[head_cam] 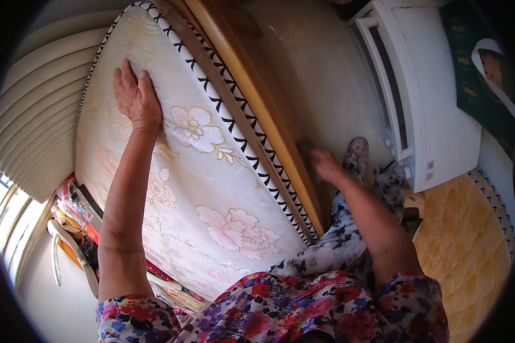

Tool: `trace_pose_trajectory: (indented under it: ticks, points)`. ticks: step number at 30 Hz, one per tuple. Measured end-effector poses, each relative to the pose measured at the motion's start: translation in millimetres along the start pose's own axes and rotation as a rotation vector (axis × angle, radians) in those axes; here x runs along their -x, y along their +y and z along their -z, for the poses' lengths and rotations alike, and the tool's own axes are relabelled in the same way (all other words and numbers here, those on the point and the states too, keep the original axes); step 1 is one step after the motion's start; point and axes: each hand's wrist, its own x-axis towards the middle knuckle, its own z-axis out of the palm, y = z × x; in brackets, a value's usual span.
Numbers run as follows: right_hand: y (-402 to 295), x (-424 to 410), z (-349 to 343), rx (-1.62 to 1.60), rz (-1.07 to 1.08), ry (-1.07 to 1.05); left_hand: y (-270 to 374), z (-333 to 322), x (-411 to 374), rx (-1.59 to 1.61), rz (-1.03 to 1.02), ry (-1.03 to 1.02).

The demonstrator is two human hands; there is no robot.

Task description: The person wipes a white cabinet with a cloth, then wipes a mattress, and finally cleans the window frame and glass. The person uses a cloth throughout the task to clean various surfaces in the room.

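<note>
My left hand (137,92) lies on a pale mattress (214,184) with pink and gold embroidered flowers, palm down and fingers slightly apart. Nothing is held in it. White edging with black zigzag marks (216,103) runs along the mattress side. Beside that edging is a varnished wooden rail (257,85). My right hand (326,163) is low by the rail's outer face, blurred, with its fingers curled. A dark smudge shows at its fingertips, and I cannot tell whether it grips anything.
A white oven-like appliance (429,94) with a handle and knobs stands at right, a green printed item (476,81) on top. Below it is a yellow patterned surface (459,223). At left are a ribbed cream panel (47,94) and a heap of bags (75,210).
</note>
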Motion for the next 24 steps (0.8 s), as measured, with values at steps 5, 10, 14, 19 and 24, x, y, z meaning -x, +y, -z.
trace_pose_trajectory:
  ticks: [5, 10, 14, 19, 24]
  points:
    - [-59, 48, 28, -0.245, 0.175, 0.42, -5, -3, 2, -0.026, -0.006, 0.002]
    - [-238, -14, 99, 0.212, 0.95, 0.65, -2, -2, 5, -0.002, 0.023, -0.01]
    - [-312, -108, 117, 0.415, 0.988, 0.732, 17, -3, -4, 0.06, 0.047, -0.019]
    - [-245, -27, 73, 0.492, 0.756, 0.563, 12, -3, 2, 0.018, 0.109, -0.039]
    - [-168, 88, 26, 0.51, 0.614, 0.475, 12, -6, 4, 0.026, 0.119, -0.034]
